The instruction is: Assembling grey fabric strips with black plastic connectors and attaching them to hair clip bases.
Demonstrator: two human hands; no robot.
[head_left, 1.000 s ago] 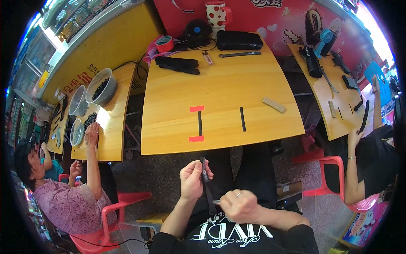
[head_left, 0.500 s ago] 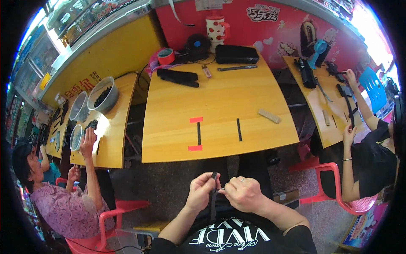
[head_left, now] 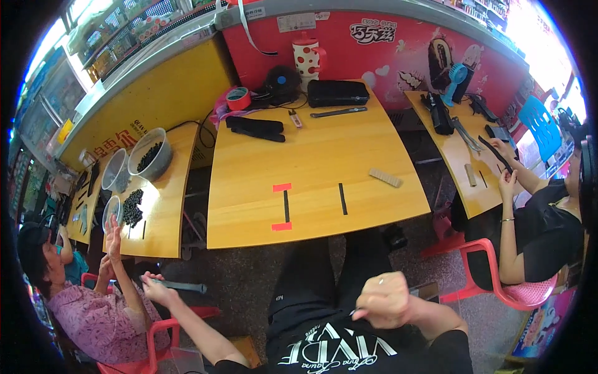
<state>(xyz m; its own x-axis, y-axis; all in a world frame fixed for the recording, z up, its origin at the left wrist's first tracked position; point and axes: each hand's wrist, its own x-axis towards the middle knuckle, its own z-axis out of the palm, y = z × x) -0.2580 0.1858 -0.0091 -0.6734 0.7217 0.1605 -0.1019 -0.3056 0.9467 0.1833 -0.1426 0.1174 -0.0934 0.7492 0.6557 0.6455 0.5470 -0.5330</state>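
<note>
Out to the left, my left hand (head_left: 157, 290) is closed on one end of a dark grey strap (head_left: 189, 287), whose free length sticks out to the right beyond my fingers. My right hand (head_left: 384, 302) is in a fist in front of my torso, on the right. A small pale tip shows by its thumb; whether it belongs to a held thing I cannot make out. Neither hand touches the wooden table (head_left: 249, 212). On that table one black strip (head_left: 286, 206) lies between two pieces of red tape, and a second black strip (head_left: 342, 199) lies to its right.
A beige ribbed block (head_left: 385, 177), folded black strap (head_left: 255, 128), grey strap (head_left: 339, 112), black case (head_left: 338, 93), red tape roll (head_left: 238, 98) and spotted mug (head_left: 308, 59) stand farther back. Co-workers sit left, by bowls (head_left: 151, 156) of black pieces, and right, holding a black strap (head_left: 496, 153).
My hands have come apart. The left has swung out left with the strap; the right has moved slightly right and lower. The view has shifted a little.
</note>
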